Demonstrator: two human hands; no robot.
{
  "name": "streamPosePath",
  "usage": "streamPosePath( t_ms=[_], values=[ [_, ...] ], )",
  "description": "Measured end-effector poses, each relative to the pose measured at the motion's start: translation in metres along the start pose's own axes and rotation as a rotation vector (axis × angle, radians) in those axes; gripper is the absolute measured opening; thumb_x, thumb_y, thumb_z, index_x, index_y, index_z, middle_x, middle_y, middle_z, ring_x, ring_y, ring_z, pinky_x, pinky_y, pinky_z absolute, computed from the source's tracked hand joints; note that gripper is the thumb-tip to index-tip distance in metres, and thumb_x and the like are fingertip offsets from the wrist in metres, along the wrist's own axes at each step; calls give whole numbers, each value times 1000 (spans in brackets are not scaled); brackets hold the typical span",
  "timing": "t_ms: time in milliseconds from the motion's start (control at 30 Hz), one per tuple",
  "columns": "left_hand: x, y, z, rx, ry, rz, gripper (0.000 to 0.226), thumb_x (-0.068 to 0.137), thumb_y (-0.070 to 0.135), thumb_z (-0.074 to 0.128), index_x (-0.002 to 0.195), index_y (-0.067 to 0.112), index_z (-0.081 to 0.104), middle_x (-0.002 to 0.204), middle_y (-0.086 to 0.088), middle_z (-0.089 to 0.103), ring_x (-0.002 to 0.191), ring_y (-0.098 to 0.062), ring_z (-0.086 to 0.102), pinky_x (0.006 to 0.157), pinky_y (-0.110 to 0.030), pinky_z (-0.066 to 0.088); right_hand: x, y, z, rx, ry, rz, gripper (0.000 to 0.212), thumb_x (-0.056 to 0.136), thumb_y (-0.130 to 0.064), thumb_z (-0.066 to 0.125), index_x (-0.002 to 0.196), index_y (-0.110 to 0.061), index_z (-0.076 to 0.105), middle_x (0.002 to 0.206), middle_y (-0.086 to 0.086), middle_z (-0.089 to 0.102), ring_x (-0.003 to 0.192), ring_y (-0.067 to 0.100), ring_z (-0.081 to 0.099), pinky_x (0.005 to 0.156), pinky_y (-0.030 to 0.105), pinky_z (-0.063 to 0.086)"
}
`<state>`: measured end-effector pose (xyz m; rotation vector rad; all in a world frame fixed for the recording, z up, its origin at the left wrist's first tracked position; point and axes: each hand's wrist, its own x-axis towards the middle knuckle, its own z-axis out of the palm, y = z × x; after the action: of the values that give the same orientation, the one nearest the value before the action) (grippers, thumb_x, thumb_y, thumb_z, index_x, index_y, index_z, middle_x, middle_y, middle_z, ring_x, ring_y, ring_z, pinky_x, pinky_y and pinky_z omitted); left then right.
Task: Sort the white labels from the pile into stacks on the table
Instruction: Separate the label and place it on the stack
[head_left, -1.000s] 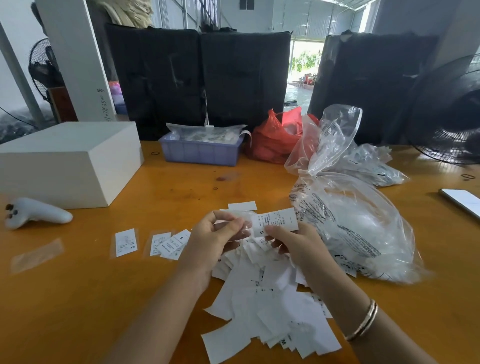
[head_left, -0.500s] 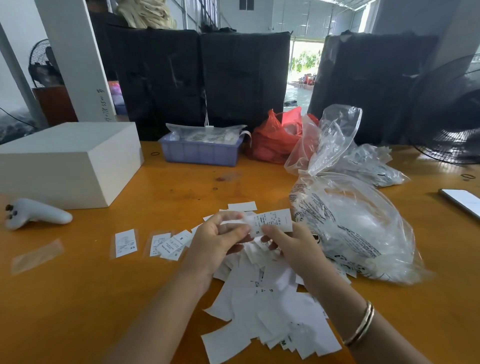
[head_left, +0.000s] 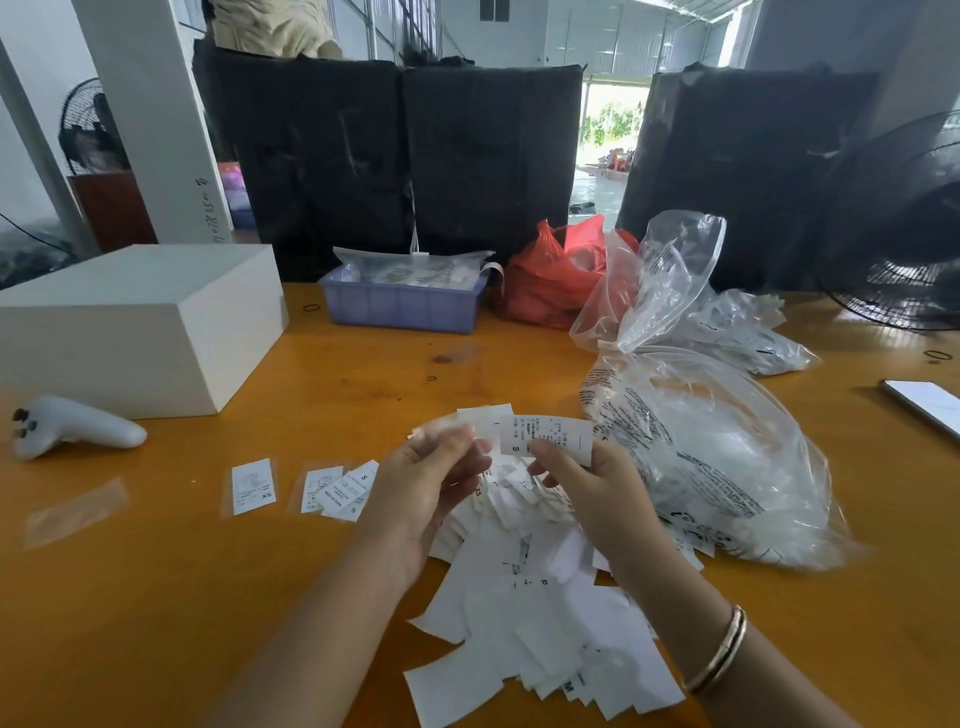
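Observation:
A loose pile of white labels (head_left: 530, 618) lies on the orange table (head_left: 156, 597) in front of me. My right hand (head_left: 587, 488) pinches a white label marked S (head_left: 550, 434) above the pile. My left hand (head_left: 426, 483) pinches a thin clear sleeve (head_left: 441, 428) beside that label; its edge is blurred. To the left lie a single label marked XS (head_left: 252, 486) and a small stack of labels marked S (head_left: 337, 488).
A white box (head_left: 135, 322) and a white controller (head_left: 72, 426) sit at the left. A purple tray (head_left: 402, 304), a red bag (head_left: 556, 275) and clear plastic bags (head_left: 701, 426) stand behind and right of the pile. A phone (head_left: 924, 402) lies far right.
Both hands have stayed above the pile with the S label. The left hand has pulled slightly left, and a clear sleeve now shows between its fingers, apart from the label.

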<state>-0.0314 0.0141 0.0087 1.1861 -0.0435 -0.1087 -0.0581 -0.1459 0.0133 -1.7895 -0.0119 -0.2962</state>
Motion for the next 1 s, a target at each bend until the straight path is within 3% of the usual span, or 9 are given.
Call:
streamPosePath(
  t_ms=[200,333,467,633,767,900,1000],
  values=[
    [-1,-1,0,45,-7,-4,16,69,37,70,74,25,79,85,-3,76,77,-10,72,58,-16,53,0,1,2,-16,-3,41,22,89,-24,63,75,-9,69,80,25,65,62,17,53,60,30,41],
    [-1,-4,0,138,-3,3,10,82,25,70,90,19,72,85,-2,76,81,-13,73,59,-16,53,1,2,1,-21,11,49,24,90,-24,63,80,-2,69,80,26,65,63,18,53,61,31,41],
    [-1,-3,0,183,-26,11,15,82,23,71,96,19,69,85,-1,76,82,-14,73,62,-18,55,0,1,1,-16,14,47,22,90,-23,63,78,-6,70,76,19,67,62,15,55,60,29,43],
    [-1,-2,-1,197,-33,26,10,85,26,68,91,18,70,90,3,76,85,-10,72,71,-24,50,2,3,0,59,34,115,20,89,-23,63,71,-14,68,58,-6,66,50,0,56,46,12,42],
    [-1,-3,0,202,-18,34,12,83,27,68,89,18,71,89,4,76,83,-9,72,72,-26,49,2,2,1,94,15,158,19,88,-21,64,71,-15,67,58,-6,67,48,0,56,44,11,41],
    [-2,-2,0,177,-27,59,8,72,35,70,76,29,74,89,2,75,83,-10,72,68,-22,51,1,1,3,76,-19,166,18,87,-22,65,70,-18,69,63,-3,69,51,2,58,48,16,43],
    [-2,-1,0,144,-14,83,11,66,38,70,74,32,73,90,3,75,84,-10,71,65,-20,51,1,0,3,69,4,165,18,87,-20,65,69,-17,69,60,-5,69,49,0,57,47,13,43]
  ],
)
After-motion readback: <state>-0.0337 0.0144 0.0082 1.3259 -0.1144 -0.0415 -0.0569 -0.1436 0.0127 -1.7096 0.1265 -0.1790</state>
